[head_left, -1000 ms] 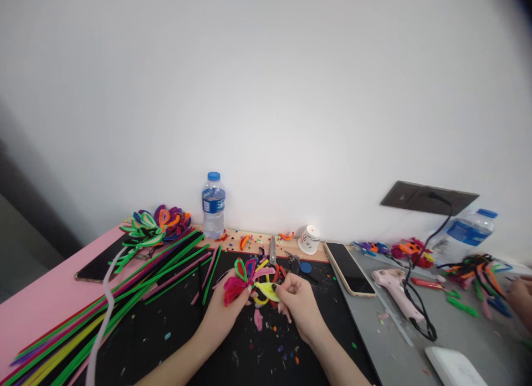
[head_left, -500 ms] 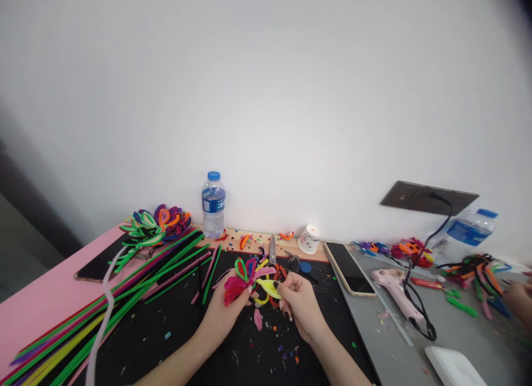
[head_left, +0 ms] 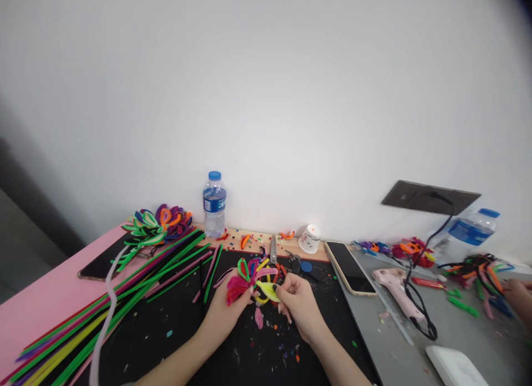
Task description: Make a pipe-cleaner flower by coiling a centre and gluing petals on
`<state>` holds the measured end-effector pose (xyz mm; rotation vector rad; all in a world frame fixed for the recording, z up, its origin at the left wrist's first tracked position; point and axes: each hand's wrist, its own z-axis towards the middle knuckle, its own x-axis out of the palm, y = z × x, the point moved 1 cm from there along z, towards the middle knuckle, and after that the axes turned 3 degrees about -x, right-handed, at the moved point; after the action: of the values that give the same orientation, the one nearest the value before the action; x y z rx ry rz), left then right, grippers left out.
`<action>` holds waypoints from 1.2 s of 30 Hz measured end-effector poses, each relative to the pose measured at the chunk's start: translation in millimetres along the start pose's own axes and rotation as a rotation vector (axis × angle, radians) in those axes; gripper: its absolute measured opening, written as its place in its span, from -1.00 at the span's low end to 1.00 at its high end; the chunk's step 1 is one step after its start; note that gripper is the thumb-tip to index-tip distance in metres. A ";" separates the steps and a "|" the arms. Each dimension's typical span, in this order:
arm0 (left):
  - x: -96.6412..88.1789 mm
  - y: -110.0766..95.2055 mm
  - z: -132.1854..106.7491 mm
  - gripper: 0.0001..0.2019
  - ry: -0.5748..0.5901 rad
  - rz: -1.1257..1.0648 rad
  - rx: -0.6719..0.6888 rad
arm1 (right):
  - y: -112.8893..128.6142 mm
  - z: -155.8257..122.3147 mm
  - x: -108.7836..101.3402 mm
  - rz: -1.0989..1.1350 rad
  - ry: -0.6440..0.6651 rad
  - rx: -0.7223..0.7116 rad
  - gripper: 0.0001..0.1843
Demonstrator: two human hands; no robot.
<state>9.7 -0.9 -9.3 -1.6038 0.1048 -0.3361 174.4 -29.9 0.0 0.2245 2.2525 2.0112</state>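
Note:
A pipe-cleaner flower (head_left: 240,286) with magenta, green, purple and pink petals is gripped in my left hand (head_left: 224,314), thumb on top near its middle. From its right side sticks out a bright yellow petal (head_left: 266,290). My right hand (head_left: 300,304) pinches the yellow petal's outer end between thumb and fingers. Below the flower, a pink loop (head_left: 259,318) shows against the black mat (head_left: 233,358). Behind my hands lie scissors (head_left: 273,250) and some orange-red pieces (head_left: 281,274), partly covered by the flower.
Long pipe cleaners (head_left: 112,314) and finished flowers (head_left: 158,225) lie left, over a phone (head_left: 100,261). A water bottle (head_left: 215,206) and paper cup (head_left: 310,240) stand by the wall. Right are another phone (head_left: 351,268), a pink glue gun (head_left: 399,294) with cord, and another person's hand (head_left: 518,297).
The view has shifted very slightly. Both hands keep their hold on the flower and its yellow petal, with hardly any movement.

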 end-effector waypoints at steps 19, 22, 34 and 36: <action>3.3 -5.2 1.5 -0.65 -0.049 -0.083 -0.165 | 5.4 -5.6 -1.7 -0.517 -0.055 -0.394 -0.73; 2.1 -3.1 3.1 -0.66 -0.033 -0.067 -0.158 | 5.4 -6.9 -2.6 -0.596 -0.041 -0.444 -0.73; 3.5 -7.6 0.6 -0.71 -0.067 -0.166 -0.250 | 10.6 -5.7 3.8 -0.287 0.105 -0.185 -0.94; 4.7 -7.9 -0.5 -0.72 -0.048 -0.152 -0.247 | 11.8 -6.0 4.6 -0.270 0.111 -0.163 -0.94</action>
<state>12.9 -2.1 -0.8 -1.8686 -0.0143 -0.4143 169.2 -33.7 12.4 -0.1998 2.0323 2.0886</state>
